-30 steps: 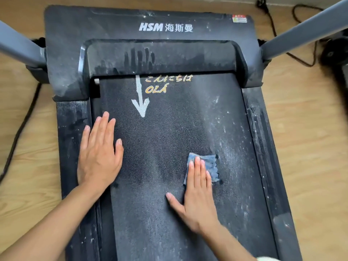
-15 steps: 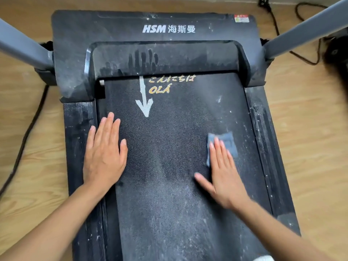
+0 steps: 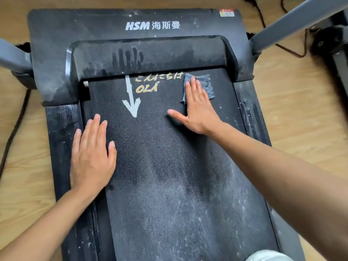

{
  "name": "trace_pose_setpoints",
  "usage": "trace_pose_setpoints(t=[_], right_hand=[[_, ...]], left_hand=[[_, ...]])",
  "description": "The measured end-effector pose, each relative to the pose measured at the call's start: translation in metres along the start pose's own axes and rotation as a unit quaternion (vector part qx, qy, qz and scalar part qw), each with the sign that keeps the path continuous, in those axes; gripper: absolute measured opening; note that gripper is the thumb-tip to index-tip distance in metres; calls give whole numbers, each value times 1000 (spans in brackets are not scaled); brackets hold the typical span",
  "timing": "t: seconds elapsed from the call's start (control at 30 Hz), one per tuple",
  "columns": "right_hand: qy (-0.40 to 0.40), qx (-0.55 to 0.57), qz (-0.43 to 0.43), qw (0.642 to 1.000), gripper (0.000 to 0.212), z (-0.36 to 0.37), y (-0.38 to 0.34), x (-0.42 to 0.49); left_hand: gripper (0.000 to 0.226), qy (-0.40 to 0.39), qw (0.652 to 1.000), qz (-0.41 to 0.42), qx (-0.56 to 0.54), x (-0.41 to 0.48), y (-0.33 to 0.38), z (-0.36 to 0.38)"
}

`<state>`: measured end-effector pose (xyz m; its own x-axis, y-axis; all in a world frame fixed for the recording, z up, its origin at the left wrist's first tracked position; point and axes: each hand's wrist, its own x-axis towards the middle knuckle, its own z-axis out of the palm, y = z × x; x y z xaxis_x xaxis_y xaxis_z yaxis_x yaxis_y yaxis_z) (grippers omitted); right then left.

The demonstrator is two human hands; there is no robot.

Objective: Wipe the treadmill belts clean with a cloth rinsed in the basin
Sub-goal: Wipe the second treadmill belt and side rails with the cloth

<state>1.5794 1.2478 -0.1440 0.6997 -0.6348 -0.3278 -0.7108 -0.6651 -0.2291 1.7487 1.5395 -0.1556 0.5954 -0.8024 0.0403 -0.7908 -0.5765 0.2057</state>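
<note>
Wiping at the far end of the deck: my right hand (image 3: 195, 110) lies flat, fingers straight and thumb splayed left, pressing the blue-grey cloth (image 3: 206, 83) onto the treadmill belt (image 3: 169, 166) at its far right corner; the cloth's far edge is at the lip of the motor hood (image 3: 150, 53), touching or just short, I cannot tell which. My left hand (image 3: 92, 155) is spread open, palm down, straddling the belt's left edge and the left side rail (image 3: 60, 129); it holds nothing and, I judge, braces me.

The step in hand looks to be the wipe itself, at the far limit of a stroke. The far part of the belt reads darker and cleaner; pale dust lies across the near part and along the right side rail (image 3: 250, 113). The next move likely calls for drawing the cloth toward me over that dusty stretch, with flat, even pressure so it does not bunch under the fingers.

Room to move: the hood blocks anything farther; the right rail stands just beside the cloth; the belt is open leftward to the yellow lettering (image 3: 158, 82) and white arrow (image 3: 131, 102), and open all the way near. The grey upright (image 3: 293, 21) rises well apart to the right. The basin is not in view; a rinse would mean carrying the cloth off the treadmill.
</note>
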Motion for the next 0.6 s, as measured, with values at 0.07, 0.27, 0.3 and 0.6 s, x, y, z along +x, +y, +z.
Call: trace_pose_setpoints(t=[0.07,0.27,0.3,0.6], right_hand=[[-6,-4,-24,1000,114,8,7,-36],[-111,-2,-30,993,111,62,14,-241],[-116,-8,-32,993,111,67,14,-253],[-6,-27,-34,999,108,0,-9,-4]], left_hand=[[62,1,1000,-4,-1,0,0,0],[62,6,1000,-7,-3,0,-1,0],[62,7,1000,-5,0,-1,0,0],[62,-2,1000,2,19,0,-1,2]])
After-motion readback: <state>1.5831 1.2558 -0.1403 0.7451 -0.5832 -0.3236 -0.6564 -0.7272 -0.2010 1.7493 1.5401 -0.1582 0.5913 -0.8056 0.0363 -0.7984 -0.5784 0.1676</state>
